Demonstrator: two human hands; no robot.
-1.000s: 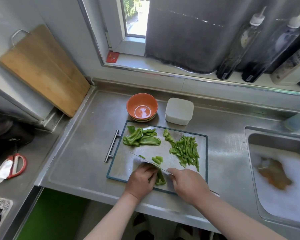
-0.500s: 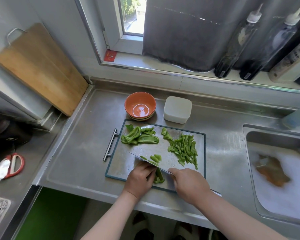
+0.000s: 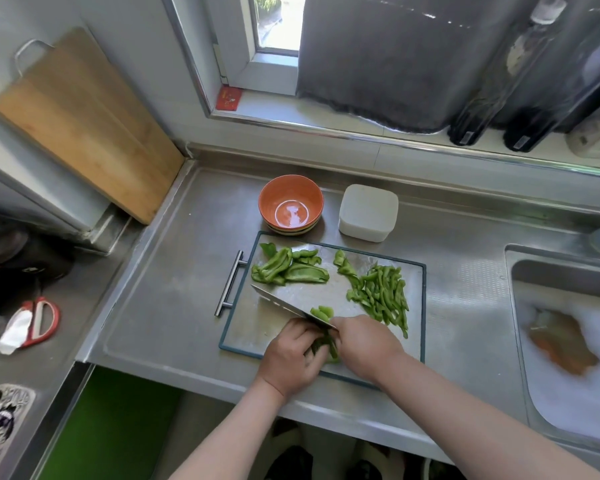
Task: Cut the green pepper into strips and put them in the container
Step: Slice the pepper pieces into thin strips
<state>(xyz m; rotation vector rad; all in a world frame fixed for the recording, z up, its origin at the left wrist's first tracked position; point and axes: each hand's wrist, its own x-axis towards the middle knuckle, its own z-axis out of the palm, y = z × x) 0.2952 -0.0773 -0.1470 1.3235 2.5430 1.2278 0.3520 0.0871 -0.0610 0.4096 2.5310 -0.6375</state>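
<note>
A metal cutting board (image 3: 284, 299) with a dark rim lies on the steel counter. Uncut green pepper pieces (image 3: 288, 266) lie at its far left; a heap of cut strips (image 3: 383, 296) lies at its right. My left hand (image 3: 291, 355) holds down a pepper piece (image 3: 324, 344) at the board's near edge, fingers curled on it. My right hand (image 3: 362, 344) grips the knife (image 3: 281, 303), whose blade points far-left over the piece. A few fresh slices (image 3: 323, 311) lie beside the blade. An orange bowl (image 3: 290, 202) and a white container (image 3: 368, 213) stand behind the board.
A sink (image 3: 568, 341) full of foamy water sits at the right. A wooden board (image 3: 80, 123) leans on the wall at the left. Dark bottles (image 3: 499, 81) stand on the window ledge. Red scissors (image 3: 39, 320) lie on the lower left counter.
The knife blade has shifted slightly along the pepper piece toward my left hand, and another slice lies beside it. Both hands stay at the board's near edge.
</note>
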